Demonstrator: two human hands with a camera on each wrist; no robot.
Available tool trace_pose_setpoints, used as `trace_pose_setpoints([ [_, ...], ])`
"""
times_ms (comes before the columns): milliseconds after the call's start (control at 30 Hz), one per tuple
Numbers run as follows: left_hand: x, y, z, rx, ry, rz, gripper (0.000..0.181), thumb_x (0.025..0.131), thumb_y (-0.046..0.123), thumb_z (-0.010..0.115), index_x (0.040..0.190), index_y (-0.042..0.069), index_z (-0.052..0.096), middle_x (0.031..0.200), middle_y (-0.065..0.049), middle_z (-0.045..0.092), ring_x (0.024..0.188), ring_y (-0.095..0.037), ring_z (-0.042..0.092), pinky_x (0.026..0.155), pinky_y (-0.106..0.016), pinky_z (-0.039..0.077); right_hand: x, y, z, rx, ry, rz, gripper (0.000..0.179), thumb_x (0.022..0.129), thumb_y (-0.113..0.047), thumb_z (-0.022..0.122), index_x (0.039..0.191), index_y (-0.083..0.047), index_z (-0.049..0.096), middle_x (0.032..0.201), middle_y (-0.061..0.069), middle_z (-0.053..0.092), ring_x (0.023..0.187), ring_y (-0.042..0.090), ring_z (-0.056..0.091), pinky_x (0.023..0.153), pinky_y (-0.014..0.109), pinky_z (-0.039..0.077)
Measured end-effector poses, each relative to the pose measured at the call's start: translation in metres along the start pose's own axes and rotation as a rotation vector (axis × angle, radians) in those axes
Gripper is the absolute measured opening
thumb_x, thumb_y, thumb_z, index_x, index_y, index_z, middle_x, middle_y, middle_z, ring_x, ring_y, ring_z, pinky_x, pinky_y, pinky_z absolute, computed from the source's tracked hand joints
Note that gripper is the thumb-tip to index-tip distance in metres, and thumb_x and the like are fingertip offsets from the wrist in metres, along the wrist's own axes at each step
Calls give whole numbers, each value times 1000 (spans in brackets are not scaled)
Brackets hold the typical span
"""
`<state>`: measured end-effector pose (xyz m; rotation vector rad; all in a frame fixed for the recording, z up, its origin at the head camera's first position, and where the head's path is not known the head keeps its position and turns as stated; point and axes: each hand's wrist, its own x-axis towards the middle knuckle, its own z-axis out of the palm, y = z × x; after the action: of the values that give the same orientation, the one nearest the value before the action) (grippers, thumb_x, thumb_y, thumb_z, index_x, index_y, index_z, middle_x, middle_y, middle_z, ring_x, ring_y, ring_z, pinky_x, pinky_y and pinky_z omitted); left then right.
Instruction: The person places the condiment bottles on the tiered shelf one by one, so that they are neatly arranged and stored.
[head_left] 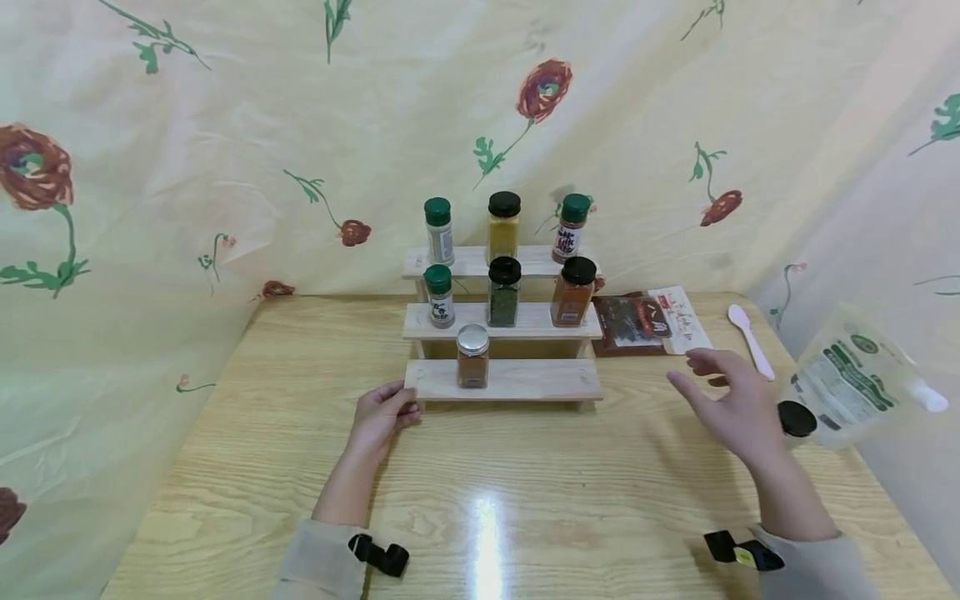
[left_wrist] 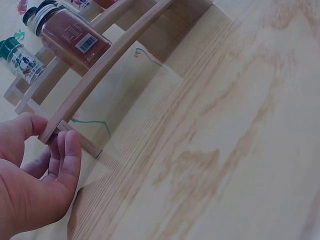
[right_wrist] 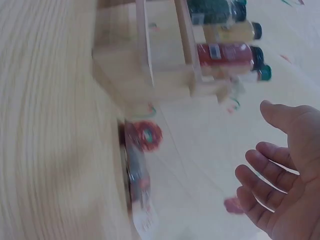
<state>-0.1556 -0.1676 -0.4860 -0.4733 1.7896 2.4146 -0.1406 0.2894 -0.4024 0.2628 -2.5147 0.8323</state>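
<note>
A three-tier wooden spice rack point(head_left: 525, 381) stands against the back wall. My left hand point(head_left: 381, 417) pinches the left end of its lowest shelf; in the left wrist view the thumb lies on top and the fingers curl beneath. A silver-capped spice jar point(head_left: 472, 358) stands on that shelf, left of centre. Higher up are a green-capped shaker point(head_left: 440, 297), a jar of green herbs point(head_left: 504, 293) and a reddish spice jar point(head_left: 573, 293). On the top tier, a yellow spice jar point(head_left: 503, 229) stands between two green-capped shakers. My right hand point(head_left: 731, 404) hovers with fingers spread, holding nothing.
A dark spice packet point(head_left: 633, 322) lies right of the rack, with a pale plastic spoon point(head_left: 750, 342) beyond it. At the right edge, partly behind my right hand, are a black-capped jar point(head_left: 797, 419) and a spouted refill pouch point(head_left: 851, 379).
</note>
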Motion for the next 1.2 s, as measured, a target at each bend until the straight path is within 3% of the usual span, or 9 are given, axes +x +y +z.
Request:
trace_pose_setpoints([
  [133, -1, -2, -1, -7, -13, 29, 51, 96, 0, 62, 138, -20, 43, 85, -9, 64, 72, -12, 67, 71, -23, 63, -3, 11, -17, -29, 36, 36, 39, 89, -17, 80, 120, 4, 68, 105, 22, 69, 93, -8, 49, 77, 5, 39],
  [233, -1, -2, -1, 0, -7, 31, 49, 96, -1, 62, 137, -20, 44, 85, -9, 64, 71, -12, 67, 70, -23, 63, -7, 18, -27, -42, 44, 79, 41, 91, -19, 78, 122, 5, 66, 107, 24, 68, 93, -18, 42, 75, 3, 37],
  [600, 1, -1, 1, 10, 16, -15, 49, 98, -1, 62, 141, -16, 43, 85, -7, 64, 71, -12, 66, 70, -22, 62, -17, 49, -54, -130, 69, 123, 43, 86, -19, 83, 116, 7, 67, 108, 27, 68, 92, -25, 33, 71, 5, 33],
  [767, 1, 0, 1, 11, 12, -7, 49, 98, 0, 61, 140, -17, 43, 85, -7, 64, 71, -11, 66, 70, -22, 63, -23, 63, -62, -185, 41, 159, 47, 86, -24, 83, 116, 8, 66, 111, 28, 66, 92, -21, 32, 69, 8, 32],
  [833, 1, 0, 1, 11, 13, -4, 48, 98, -1, 62, 140, -17, 44, 85, -7, 64, 71, -11, 66, 70, -22, 63, -26, 66, -65, -200, 33, 176, 47, 87, -25, 82, 116, 8, 66, 111, 29, 66, 92, -15, 38, 67, 10, 33],
  [1000, 3, -1, 1, 11, 17, -2, 46, 97, -1, 62, 138, -17, 46, 84, -7, 64, 70, -12, 66, 69, -22, 62, -33, 75, -68, -188, 30, 218, 46, 88, -23, 82, 117, 9, 66, 113, 29, 65, 91, -20, 36, 64, 5, 34],
  [1033, 3, -1, 1, 10, 17, -2, 46, 97, -1, 61, 138, -17, 46, 83, -7, 64, 70, -12, 66, 69, -22, 62, -35, 77, -68, -187, 25, 230, 47, 88, -25, 82, 117, 8, 66, 113, 29, 65, 89, -25, 30, 64, 4, 35],
  [1200, 1, -1, 2, 5, 18, -1, 47, 97, -2, 61, 139, -17, 45, 82, -6, 64, 69, -11, 65, 68, -21, 62, -42, 89, -66, -152, -23, 270, 50, 89, -26, 81, 120, 8, 65, 115, 29, 63, 83, -25, 33, 60, 1, 37],
])
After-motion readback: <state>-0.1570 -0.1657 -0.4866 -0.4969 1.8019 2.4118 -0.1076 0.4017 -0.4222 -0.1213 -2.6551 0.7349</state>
